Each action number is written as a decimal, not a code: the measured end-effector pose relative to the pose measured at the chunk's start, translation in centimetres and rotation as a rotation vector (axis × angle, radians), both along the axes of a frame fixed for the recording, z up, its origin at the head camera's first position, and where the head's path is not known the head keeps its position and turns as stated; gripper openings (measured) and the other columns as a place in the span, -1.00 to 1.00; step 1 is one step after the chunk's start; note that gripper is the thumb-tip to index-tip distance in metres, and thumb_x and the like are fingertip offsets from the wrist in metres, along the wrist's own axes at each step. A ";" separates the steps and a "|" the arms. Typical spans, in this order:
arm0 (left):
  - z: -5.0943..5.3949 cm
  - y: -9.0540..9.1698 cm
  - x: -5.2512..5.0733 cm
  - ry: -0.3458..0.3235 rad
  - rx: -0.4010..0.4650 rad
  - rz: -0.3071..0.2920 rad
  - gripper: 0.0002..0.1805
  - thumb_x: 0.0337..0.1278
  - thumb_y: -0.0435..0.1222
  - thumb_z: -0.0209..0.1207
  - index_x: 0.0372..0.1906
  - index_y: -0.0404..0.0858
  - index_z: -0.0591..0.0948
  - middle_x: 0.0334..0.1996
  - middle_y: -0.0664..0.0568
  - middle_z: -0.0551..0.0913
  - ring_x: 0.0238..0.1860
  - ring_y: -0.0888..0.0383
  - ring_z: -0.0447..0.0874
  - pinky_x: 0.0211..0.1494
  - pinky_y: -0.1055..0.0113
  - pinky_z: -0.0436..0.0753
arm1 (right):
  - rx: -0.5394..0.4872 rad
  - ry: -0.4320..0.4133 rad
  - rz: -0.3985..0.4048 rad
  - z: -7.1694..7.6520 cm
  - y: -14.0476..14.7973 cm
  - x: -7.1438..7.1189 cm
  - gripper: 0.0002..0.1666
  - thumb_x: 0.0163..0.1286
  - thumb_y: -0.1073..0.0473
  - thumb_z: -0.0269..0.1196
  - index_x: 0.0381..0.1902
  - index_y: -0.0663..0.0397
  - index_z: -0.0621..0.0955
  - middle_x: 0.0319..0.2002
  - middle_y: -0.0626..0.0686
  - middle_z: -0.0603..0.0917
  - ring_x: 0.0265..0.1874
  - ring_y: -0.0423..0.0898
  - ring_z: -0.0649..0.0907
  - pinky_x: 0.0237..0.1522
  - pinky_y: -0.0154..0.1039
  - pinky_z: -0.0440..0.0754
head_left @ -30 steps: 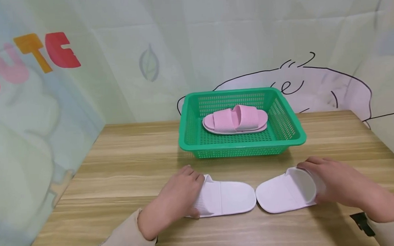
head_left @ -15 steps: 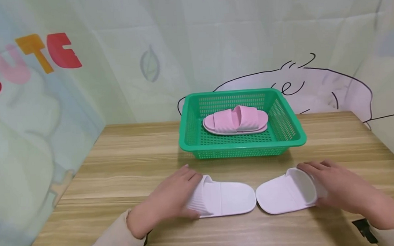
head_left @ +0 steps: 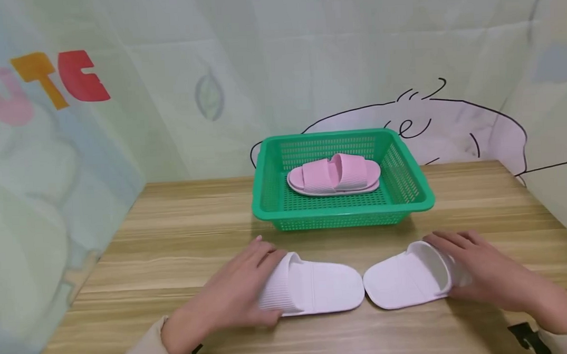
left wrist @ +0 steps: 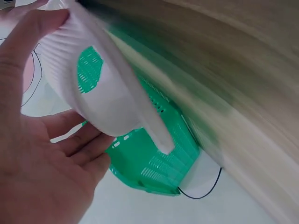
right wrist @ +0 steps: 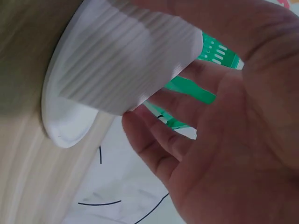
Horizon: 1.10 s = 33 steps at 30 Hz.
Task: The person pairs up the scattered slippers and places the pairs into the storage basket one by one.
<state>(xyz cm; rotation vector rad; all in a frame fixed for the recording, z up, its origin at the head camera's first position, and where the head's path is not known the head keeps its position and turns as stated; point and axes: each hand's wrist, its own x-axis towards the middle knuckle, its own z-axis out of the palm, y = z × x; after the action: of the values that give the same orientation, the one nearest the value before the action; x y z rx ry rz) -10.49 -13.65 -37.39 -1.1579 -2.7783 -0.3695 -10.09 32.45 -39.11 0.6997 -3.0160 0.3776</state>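
Note:
Two white slide slippers lie on the wooden table, their heel ends meeting at the middle. By the left slipper is my left hand, fingers loosely spread beside its ribbed strap; the head view has the thumb just off the near edge. My right hand spans the right slipper, fingers at the strap's far side and thumb low at the near side. In the right wrist view its fingers sit behind the ribbed strap, and the thumb tip is out of sight.
A green plastic basket stands behind the white slippers. Inside lie pink slippers, nested together. The wooden table reaches back to a printed cloth backdrop with cartoon drawings and letters.
My left hand has drawn left and its thumb has come away from the left slipper's edge. The right hand stays nearly where it was. The head view has shifted slightly.

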 end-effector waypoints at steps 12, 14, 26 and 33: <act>0.9 0.8 0.3 0.139 0.153 -0.062 0.07 -0.35 0.15 0.58 0.40 -0.19 0.52 0.17 0.07 0.55 0.27 0.09 0.57 0.65 0.09 0.33 | -0.021 0.110 0.015 0.9 0.2 1.3 0.14 -0.22 -0.25 0.75 0.38 -0.14 0.59 0.23 -0.04 0.68 0.17 0.08 0.51 -0.03 0.17 0.66; 0.9 1.1 0.3 0.155 0.170 -0.072 0.07 -0.35 0.16 0.57 0.40 -0.19 0.52 0.17 0.07 0.55 0.30 0.06 0.57 0.63 0.08 0.36 | -0.036 0.151 0.035 1.3 -0.2 1.6 0.14 -0.22 -0.29 0.74 0.38 -0.21 0.59 0.22 -0.09 0.67 0.16 0.03 0.51 -0.04 0.15 0.64; 1.8 2.7 0.3 0.207 0.225 -0.118 0.05 -0.37 0.15 0.57 0.38 -0.16 0.52 0.15 0.07 0.53 0.25 0.06 0.58 0.55 0.09 0.48 | -0.083 0.268 0.114 3.7 -2.8 3.1 0.22 -0.21 -0.35 0.73 0.46 -0.27 0.52 0.21 -0.21 0.60 0.07 -0.25 0.48 -0.19 -0.24 0.70; 1.9 3.3 0.6 0.234 0.226 -0.138 0.07 -0.41 0.15 0.59 0.38 -0.18 0.53 0.12 0.06 0.54 0.21 0.06 0.59 0.48 0.11 0.56 | -0.091 0.281 0.151 4.2 -4.3 3.7 0.32 -0.23 -0.28 0.75 0.53 -0.21 0.45 0.22 -0.23 0.54 0.08 -0.28 0.44 -0.19 -0.32 0.67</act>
<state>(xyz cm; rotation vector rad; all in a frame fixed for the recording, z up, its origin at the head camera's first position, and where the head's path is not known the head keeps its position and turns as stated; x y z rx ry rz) -9.87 -10.34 -35.50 -1.2514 -2.3957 -0.5099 -6.34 28.12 -34.91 0.8924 -2.6751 0.3813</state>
